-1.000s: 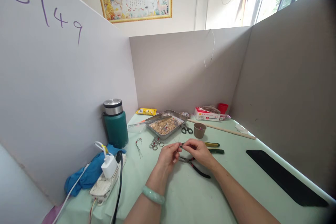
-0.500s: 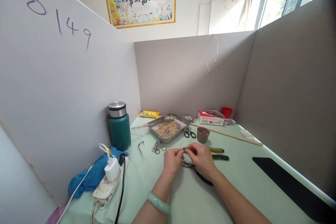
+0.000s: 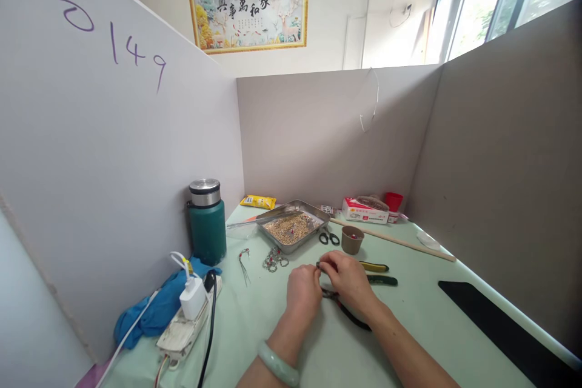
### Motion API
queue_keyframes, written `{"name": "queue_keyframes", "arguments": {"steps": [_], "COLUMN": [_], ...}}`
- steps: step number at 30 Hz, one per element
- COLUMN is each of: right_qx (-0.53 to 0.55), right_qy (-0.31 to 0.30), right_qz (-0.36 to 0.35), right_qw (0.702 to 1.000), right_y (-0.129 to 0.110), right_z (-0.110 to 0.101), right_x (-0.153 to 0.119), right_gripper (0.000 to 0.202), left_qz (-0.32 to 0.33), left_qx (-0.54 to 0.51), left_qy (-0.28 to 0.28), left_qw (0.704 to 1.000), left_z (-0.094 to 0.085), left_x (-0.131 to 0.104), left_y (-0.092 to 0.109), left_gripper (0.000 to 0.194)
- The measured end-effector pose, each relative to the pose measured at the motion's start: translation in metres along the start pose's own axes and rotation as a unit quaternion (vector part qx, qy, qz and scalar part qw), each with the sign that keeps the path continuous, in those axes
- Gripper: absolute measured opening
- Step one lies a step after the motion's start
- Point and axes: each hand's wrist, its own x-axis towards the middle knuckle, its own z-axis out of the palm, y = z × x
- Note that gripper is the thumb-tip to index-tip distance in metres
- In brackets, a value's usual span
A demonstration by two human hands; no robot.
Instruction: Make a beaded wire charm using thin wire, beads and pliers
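Note:
My left hand (image 3: 304, 292) is closed, its fingertips pressed together, with a green bangle (image 3: 278, 365) on the wrist. Touching it from the right, my right hand (image 3: 344, 276) pinches with thumb and forefinger. Between the fingertips shows a bit of a small wire piece (image 3: 318, 265); most of it is hidden. Beneath my right hand lie pliers (image 3: 352, 314) with dark handles, partly covered. A second tool's yellow-and-green handles (image 3: 382, 280) stick out beyond that hand. To the left lie a small heap of wire rings with red beads (image 3: 273, 259) and several loose wires (image 3: 244, 268).
Behind my hands are a metal tray (image 3: 291, 248) of gold beads, black-handled scissors (image 3: 329, 237) and a brown cup (image 3: 352, 240). A green flask (image 3: 207, 230) and a power strip (image 3: 184, 333) stand left. A wooden stick (image 3: 404, 244) and a black strip (image 3: 495, 327) lie right.
My left hand has rolled over, its back now turned more upward. The thin wire ends that stuck up between my fingers no longer show. The whole view has tipped up slightly.

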Motion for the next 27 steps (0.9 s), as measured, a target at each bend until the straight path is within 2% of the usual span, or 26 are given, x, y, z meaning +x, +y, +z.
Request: {"name": "queue_keyframes", "arguments": {"steps": [5, 10, 14, 19, 23, 27], "right_qx": [0.053, 0.040, 0.032, 0.062, 0.110, 0.155], "right_qy": [0.062, 0.045, 0.031, 0.033, 0.029, 0.018], "right_qz": [0.000, 0.006, 0.008, 0.052, 0.109, 0.161], "right_qw": [0.997, 0.998, 0.999, 0.996, 0.987, 0.975], "right_y": [-0.001, -0.007, -0.007, -0.008, -0.008, -0.011], "right_z": [-0.001, 0.005, 0.007, 0.008, 0.014, 0.023], "right_x": [0.002, 0.003, 0.002, 0.000, 0.001, 0.001], "right_gripper": [0.020, 0.012, 0.011, 0.015, 0.019, 0.023], "left_qz": [-0.030, -0.031, -0.089, -0.141, -0.193, -0.199], "left_qx": [0.026, 0.040, -0.128, -0.286, -0.420, -0.530], "left_qy": [-0.004, -0.015, -0.006, -0.007, -0.014, 0.006], "left_qw": [0.999, 0.999, 0.988, 0.948, 0.887, 0.824], "left_z": [0.001, 0.002, 0.001, 0.006, 0.010, 0.007], "left_x": [0.000, -0.003, -0.001, 0.007, 0.010, 0.010], "left_y": [0.000, 0.003, 0.001, -0.008, -0.010, -0.007], "left_gripper": [0.030, 0.031, 0.026, 0.021, 0.026, 0.036]}}
